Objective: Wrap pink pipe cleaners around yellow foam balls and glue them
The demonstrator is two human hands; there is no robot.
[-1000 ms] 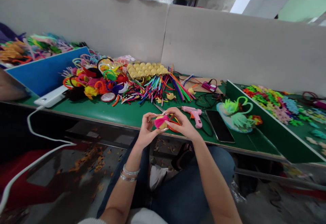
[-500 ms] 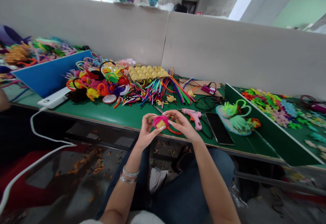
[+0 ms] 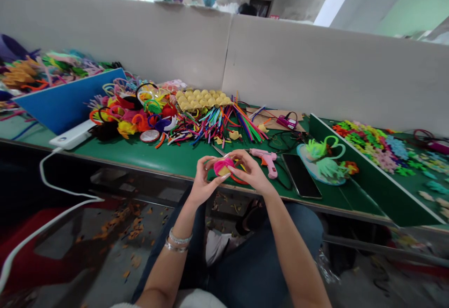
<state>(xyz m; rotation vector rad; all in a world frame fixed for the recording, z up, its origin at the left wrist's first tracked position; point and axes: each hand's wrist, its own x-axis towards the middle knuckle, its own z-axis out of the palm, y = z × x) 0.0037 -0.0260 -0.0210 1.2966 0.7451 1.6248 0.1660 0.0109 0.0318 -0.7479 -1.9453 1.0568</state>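
Head view: left hand and right hand are together, fingertips pinching a pink-and-yellow piece between them, at the green table's near edge. Fitting or pressing seems in hand; the next move calls for a steady, light pinch. Just beyond lies a pink glue gun.

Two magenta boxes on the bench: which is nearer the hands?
The magenta box left of the green divider, beyond the pink glue gun; the other box is past that divider, at the picture's right edge.
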